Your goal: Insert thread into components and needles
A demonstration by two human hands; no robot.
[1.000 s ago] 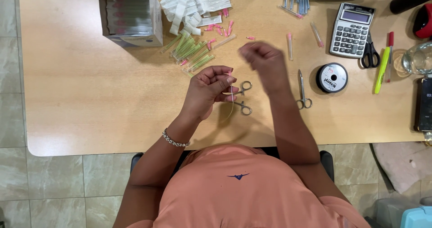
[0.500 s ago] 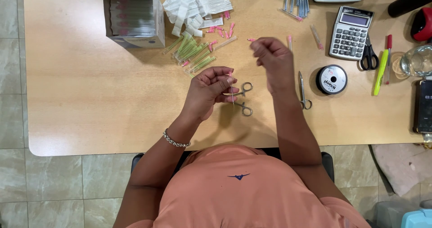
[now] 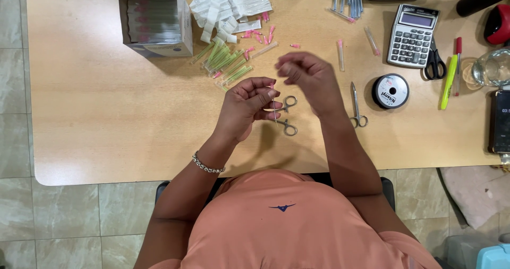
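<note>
You have two hands over the table (image 3: 95,120): left hand (image 3: 245,107) and right hand (image 3: 311,78). One calculator (image 3: 413,34) sits at one o'clock, one spool (image 3: 390,90) at three o'clock, one cardboard box (image 3: 156,16) at eleven o'clock. One pair of black scissors (image 3: 434,62) and one yellow highlighter (image 3: 449,80) lie beyond.

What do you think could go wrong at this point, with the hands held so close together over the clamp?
The left hand pinches a thin needle-like piece with a pink end above the ring-handled clamp; it looks sharp and might prick the fingers of the right hand close by. If it slips, so small a piece could be hard to find among the loose pink caps and green-sleeved pieces on the table.
</note>
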